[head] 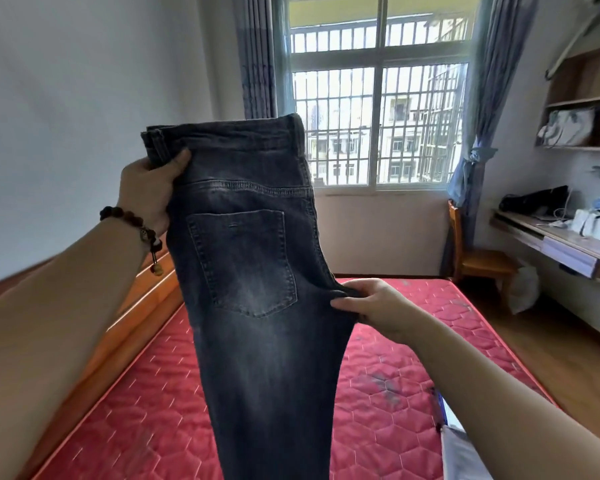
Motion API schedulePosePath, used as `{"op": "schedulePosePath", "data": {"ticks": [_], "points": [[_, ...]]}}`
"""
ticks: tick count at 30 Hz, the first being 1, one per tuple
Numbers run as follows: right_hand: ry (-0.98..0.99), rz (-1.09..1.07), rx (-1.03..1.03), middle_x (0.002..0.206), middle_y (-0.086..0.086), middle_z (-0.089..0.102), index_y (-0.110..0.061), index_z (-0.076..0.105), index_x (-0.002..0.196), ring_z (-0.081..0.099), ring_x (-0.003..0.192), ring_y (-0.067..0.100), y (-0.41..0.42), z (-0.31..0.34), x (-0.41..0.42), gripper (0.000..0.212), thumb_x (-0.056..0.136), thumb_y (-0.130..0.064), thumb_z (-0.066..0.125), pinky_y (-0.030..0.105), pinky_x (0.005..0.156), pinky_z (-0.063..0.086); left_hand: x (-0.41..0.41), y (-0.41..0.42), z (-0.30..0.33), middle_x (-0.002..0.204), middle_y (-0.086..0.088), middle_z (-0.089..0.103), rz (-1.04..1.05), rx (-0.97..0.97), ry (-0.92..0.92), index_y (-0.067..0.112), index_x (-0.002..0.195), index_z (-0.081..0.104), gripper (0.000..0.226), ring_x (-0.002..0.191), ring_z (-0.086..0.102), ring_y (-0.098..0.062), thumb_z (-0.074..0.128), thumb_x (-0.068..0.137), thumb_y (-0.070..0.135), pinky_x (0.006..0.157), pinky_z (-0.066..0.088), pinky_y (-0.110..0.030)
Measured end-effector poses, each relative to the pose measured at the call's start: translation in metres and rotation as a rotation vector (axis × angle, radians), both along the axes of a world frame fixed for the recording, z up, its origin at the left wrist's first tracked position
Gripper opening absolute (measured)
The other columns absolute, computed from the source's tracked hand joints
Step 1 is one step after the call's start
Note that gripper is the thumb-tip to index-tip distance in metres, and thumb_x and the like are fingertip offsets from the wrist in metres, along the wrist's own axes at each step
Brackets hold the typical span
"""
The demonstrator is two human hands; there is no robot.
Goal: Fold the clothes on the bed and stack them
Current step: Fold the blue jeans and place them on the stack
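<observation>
A pair of dark grey-blue jeans (257, 271) hangs in the air above the bed (146, 403), folded in half lengthwise with one back pocket facing me. My left hand (149, 192), with a bead bracelet at the wrist, grips the waistband at its left end. My right hand (371, 306) pinches the crotch edge on the right side of the jeans. The legs drop out of view at the bottom of the frame. The bed has a red quilted mattress.
A wooden bed frame (132, 306) runs along the left wall. A light garment or bag (458, 445) lies at the bed's near right edge. A wooden chair (478, 261) and a cluttered desk (561, 237) stand at the right, with shelves above. A barred window (378, 98) is straight ahead.
</observation>
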State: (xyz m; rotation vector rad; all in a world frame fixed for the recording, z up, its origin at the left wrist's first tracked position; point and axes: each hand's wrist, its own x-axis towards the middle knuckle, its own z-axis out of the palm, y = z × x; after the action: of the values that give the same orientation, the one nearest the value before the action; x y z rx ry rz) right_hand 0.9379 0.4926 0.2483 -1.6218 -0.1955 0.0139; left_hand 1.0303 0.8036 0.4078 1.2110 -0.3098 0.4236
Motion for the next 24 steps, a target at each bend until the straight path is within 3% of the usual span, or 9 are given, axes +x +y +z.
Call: {"op": "schedulePosePath", "data": {"ticks": [1, 5, 8, 10, 12, 14, 17, 20, 24], "points": [[-0.026, -0.047, -0.118, 0.083, 0.009, 0.07, -0.005, 0.072, 0.09, 0.062, 0.079, 0.021, 0.002, 0.004, -0.004, 0.006, 0.086, -0.007, 0.069, 0.033, 0.074, 0.057, 0.0, 0.004, -0.002, 0.093, -0.002, 0.075, 0.003, -0.004, 0.005, 0.015, 0.089, 0.073, 0.008, 0.093, 0.071, -0.019, 0.076, 0.082, 0.018, 0.078, 0.057, -0.032], [-0.013, -0.081, -0.493, 0.09, 0.024, 0.063, -0.003, 0.072, 0.095, 0.049, 0.082, 0.021, -0.003, 0.012, -0.019, 0.022, 0.086, -0.023, 0.07, 0.057, 0.094, 0.044, 0.001, 0.018, -0.012, 0.089, 0.0, 0.076, -0.03, 0.001, 0.04, 0.014, 0.091, 0.071, 0.01, 0.09, 0.071, -0.018, 0.075, 0.083, 0.019, 0.073, 0.057, -0.03], [0.09, 0.0, -0.628, 0.092, 0.023, 0.063, -0.003, 0.067, 0.099, 0.052, 0.081, 0.022, 0.006, 0.015, -0.026, 0.026, 0.082, -0.019, 0.075, 0.049, 0.087, 0.046, -0.001, 0.018, -0.022, 0.095, -0.005, 0.075, -0.096, 0.014, 0.077, 0.012, 0.092, 0.071, 0.011, 0.094, 0.07, -0.022, 0.074, 0.083, 0.019, 0.077, 0.057, -0.034], [0.175, 0.086, -0.457, 0.101, 0.011, 0.07, -0.009, 0.062, 0.11, 0.065, 0.091, 0.022, 0.023, 0.016, -0.028, 0.038, 0.077, -0.018, 0.08, 0.042, 0.089, 0.051, -0.004, 0.013, -0.03, 0.101, -0.01, 0.073, -0.101, 0.027, 0.1, 0.01, 0.092, 0.071, 0.014, 0.096, 0.07, -0.025, 0.075, 0.082, 0.019, 0.082, 0.057, -0.037], [0.156, 0.122, -0.132, 0.112, 0.007, 0.07, -0.016, 0.057, 0.121, 0.068, 0.101, 0.023, 0.049, 0.02, -0.026, 0.052, 0.074, -0.016, 0.08, 0.035, 0.082, 0.056, -0.009, 0.009, -0.038, 0.096, -0.01, 0.074, -0.109, 0.047, 0.116, 0.01, 0.087, 0.071, 0.011, 0.089, 0.07, -0.024, 0.076, 0.081, 0.018, 0.081, 0.057, -0.037], [0.037, 0.024, 0.128, 0.109, 0.007, 0.071, -0.016, 0.06, 0.117, 0.07, 0.094, 0.02, 0.075, 0.024, -0.019, 0.051, 0.069, -0.016, 0.078, 0.029, 0.074, 0.056, -0.012, 0.008, -0.046, 0.086, -0.006, 0.075, -0.15, 0.053, 0.126, 0.009, 0.083, 0.071, 0.009, 0.08, 0.071, -0.02, 0.075, 0.082, 0.017, 0.074, 0.058, -0.035], [-0.115, -0.178, 0.348, 0.103, 0.01, 0.072, -0.01, 0.067, 0.104, 0.069, 0.086, 0.021, 0.105, 0.035, -0.01, 0.043, 0.064, -0.017, 0.079, 0.03, 0.076, 0.056, -0.016, 0.018, -0.059, 0.088, -0.007, 0.075, -0.203, 0.092, 0.13, 0.011, 0.083, 0.072, 0.007, 0.081, 0.07, -0.023, 0.075, 0.082, 0.016, 0.075, 0.057, -0.036], [-0.248, -0.311, 0.352, 0.093, 0.007, 0.075, -0.01, 0.072, 0.092, 0.07, 0.082, 0.02, 0.124, 0.046, -0.009, 0.024, 0.069, -0.01, 0.078, 0.031, 0.076, 0.057, -0.019, 0.035, -0.073, 0.086, -0.003, 0.075, -0.141, 0.232, 0.065, 0.016, 0.08, 0.072, 0.009, 0.083, 0.069, -0.021, 0.077, 0.08, 0.024, 0.074, 0.056, -0.034], [-0.364, -0.415, 0.116, 0.094, 0.002, 0.075, -0.016, 0.072, 0.091, 0.07, 0.09, 0.02, 0.15, 0.043, -0.016, 0.016, 0.082, -0.003, 0.071, 0.036, 0.086, 0.056, -0.026, 0.066, -0.097, 0.079, -0.002, 0.071, 0.285, 0.627, -0.15, 0.015, 0.078, 0.07, 0.036, 0.073, 0.062, -0.013, 0.07, 0.076, 0.051, 0.069, 0.049, -0.032]]}}
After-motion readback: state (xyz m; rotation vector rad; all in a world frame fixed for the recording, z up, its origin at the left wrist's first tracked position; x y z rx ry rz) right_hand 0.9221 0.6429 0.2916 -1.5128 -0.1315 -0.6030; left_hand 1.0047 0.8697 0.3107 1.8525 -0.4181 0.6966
